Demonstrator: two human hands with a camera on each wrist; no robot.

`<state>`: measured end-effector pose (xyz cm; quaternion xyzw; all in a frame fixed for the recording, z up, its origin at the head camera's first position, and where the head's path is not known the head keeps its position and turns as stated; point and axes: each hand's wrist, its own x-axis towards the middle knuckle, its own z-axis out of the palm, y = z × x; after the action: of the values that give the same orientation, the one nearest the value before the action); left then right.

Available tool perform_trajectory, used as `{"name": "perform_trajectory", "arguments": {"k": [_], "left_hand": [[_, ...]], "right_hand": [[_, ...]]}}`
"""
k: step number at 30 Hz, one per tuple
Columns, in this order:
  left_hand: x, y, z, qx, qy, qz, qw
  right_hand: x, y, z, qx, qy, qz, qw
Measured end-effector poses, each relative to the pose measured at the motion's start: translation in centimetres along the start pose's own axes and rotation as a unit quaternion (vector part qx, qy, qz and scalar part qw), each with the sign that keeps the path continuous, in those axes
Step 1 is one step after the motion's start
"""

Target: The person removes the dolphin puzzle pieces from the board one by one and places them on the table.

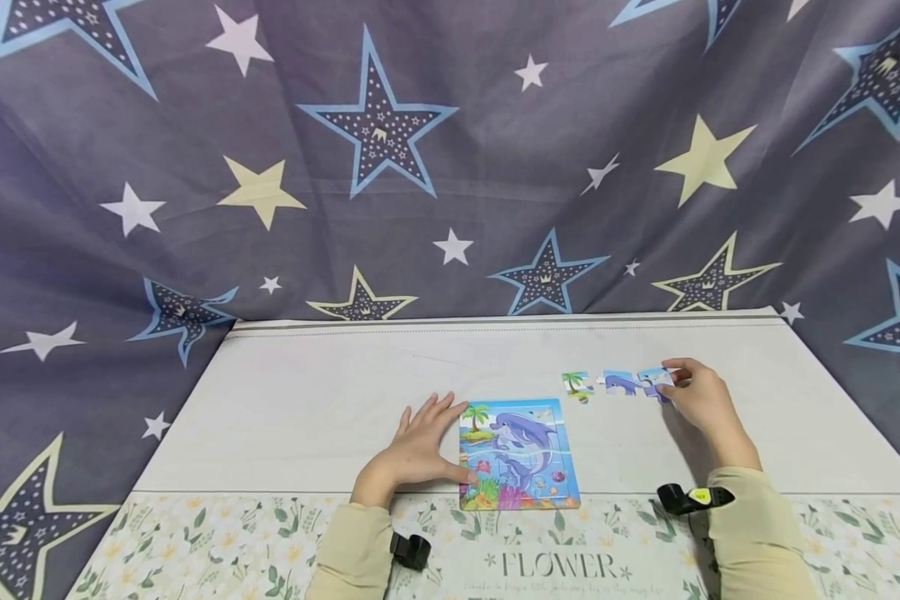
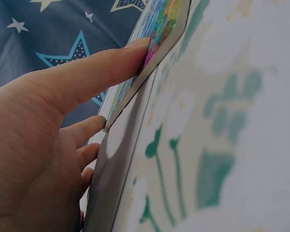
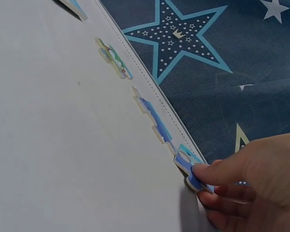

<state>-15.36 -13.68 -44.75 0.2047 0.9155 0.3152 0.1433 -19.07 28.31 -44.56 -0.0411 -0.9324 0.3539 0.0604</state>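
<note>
A square dolphin jigsaw puzzle [image 1: 562, 467] lies in its tray on the table, showing dolphins, a palm tree and coral. My left hand [image 1: 417, 450] rests spread along its left side, thumb on the lower left border and fingertips at the upper left corner. In the left wrist view the thumb [image 2: 101, 67] lies over the tray's edge. To the far right, my right hand [image 1: 703, 404] pinches a blue and purple puzzle piece [image 3: 184, 164] between thumb and fingers. Left of it lie a dolphin puzzle piece [image 1: 620, 383] and a palm-tree puzzle piece [image 1: 576, 383], in a row.
A white cloth with a floral front band [image 1: 270, 542] covers the table, with the word FLOWER printed near the front. Behind the table's back edge hangs a dark curtain [image 1: 480, 192] with stars. Black wrist straps with cameras [image 1: 410, 550] sit on both sleeves.
</note>
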Motion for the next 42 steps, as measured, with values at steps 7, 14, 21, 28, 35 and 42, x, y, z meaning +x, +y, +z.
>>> {"name": "perform_trajectory", "arguments": {"k": [7, 14, 21, 28, 35, 42], "left_hand": [[0.0, 0.1, 0.0, 0.0, -0.002, 0.001, 1.0], [-0.1, 0.4, -0.1, 0.009, 0.003, 0.0, 1.0], [-0.1, 0.5, -0.1, 0.014, -0.002, -0.004, 0.9999], [0.0, -0.1, 0.1, 0.012, -0.004, 0.009, 0.9999], [0.0, -0.2, 0.2, 0.015, -0.006, 0.011, 0.9998], [-0.1, 0.2, -0.1, 0.017, -0.011, 0.001, 0.9998]], "right_hand": [[-0.2, 0.2, 0.0, -0.006, 0.001, -0.001, 1.0], [-0.3, -0.2, -0.3, 0.002, 0.001, -0.004, 1.0], [-0.3, -1.5, -0.5, 0.032, 0.003, -0.041, 0.9986], [-0.3, -3.4, -0.1, 0.04, -0.006, -0.058, 0.9975], [-0.6, -5.1, 0.1, 0.051, -0.008, -0.08, 0.9955], [-0.8, -6.3, 0.2, 0.099, -0.049, -0.105, 0.9883]]}}
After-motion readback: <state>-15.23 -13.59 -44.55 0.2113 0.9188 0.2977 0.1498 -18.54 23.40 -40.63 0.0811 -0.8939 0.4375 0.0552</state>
